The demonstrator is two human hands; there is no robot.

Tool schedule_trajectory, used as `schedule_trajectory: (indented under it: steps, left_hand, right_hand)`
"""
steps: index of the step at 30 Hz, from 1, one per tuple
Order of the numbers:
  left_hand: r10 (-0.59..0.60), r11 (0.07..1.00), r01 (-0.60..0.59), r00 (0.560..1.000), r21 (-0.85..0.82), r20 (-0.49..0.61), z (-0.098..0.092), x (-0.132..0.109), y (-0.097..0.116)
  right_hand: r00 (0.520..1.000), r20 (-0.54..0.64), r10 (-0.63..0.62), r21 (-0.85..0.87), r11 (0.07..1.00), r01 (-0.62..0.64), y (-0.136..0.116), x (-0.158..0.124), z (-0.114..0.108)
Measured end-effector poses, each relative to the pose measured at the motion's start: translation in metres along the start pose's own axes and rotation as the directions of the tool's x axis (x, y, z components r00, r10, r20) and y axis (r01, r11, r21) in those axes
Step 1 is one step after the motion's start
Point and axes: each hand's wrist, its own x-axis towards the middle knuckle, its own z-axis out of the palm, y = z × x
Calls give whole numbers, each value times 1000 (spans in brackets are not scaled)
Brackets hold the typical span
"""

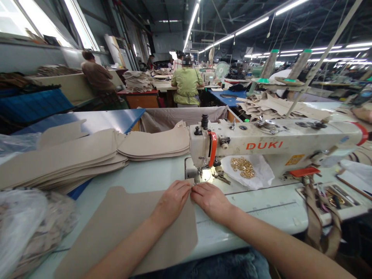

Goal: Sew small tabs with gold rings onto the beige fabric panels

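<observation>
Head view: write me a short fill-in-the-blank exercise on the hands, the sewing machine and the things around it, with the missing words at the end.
1. The orange letters on the sewing machine spell ____.
2. The small metal pieces on the white wrapping are ____ in colour.
3. Of the left hand and the right hand, the one lying mostly over the flat beige panel is the ____.
4. The two thread cones have ____ tips.

Missing words: DUKI; gold; left; green.
</observation>
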Motion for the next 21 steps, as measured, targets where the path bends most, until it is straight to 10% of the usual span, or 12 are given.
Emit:
schedule_trajectory:
  steps: [21]
  left_hand:
    - [-11,1000,11,999,-3,38,30,40,-4]
  right_hand:
    - [989,128,79,-51,996,-73,39,-6,-11]
